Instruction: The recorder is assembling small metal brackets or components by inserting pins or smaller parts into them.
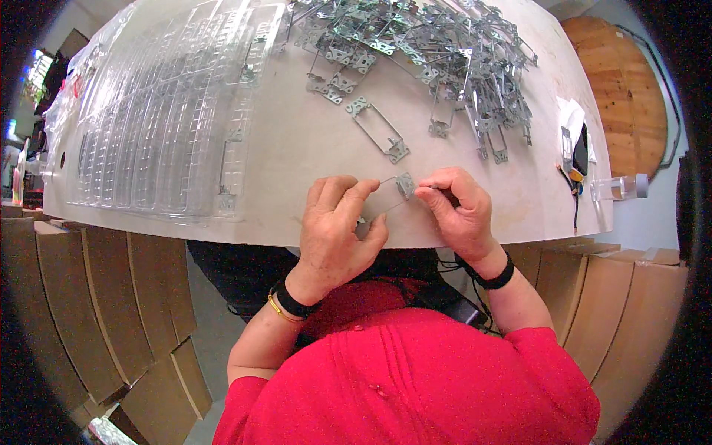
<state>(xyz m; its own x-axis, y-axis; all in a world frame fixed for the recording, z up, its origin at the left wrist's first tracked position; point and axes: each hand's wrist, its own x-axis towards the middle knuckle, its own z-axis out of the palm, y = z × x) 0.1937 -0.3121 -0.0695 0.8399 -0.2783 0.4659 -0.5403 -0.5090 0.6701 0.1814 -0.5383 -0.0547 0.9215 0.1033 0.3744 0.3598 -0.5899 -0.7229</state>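
Now both hands gripping one metal bracket (393, 194) above table (297, 148) edge: left hand (337, 230) pinching near end, right hand (460, 211) pinching tab. One loose bracket (377, 129) lying just beyond; tangled bracket pile (437, 52) uncountable; clear trays (163, 111) stacked left.

Silver-grey metal brackets (415, 52) on a pale cream table (297, 141); clear plastic trays (156, 111) (gridded pattern) at left. Red ribbed shirt (415, 378), black wristbands (493, 278), a gold bangle (280, 310). Brown cardboard boxes (119, 304); orange-brown wooden disc (623, 89).
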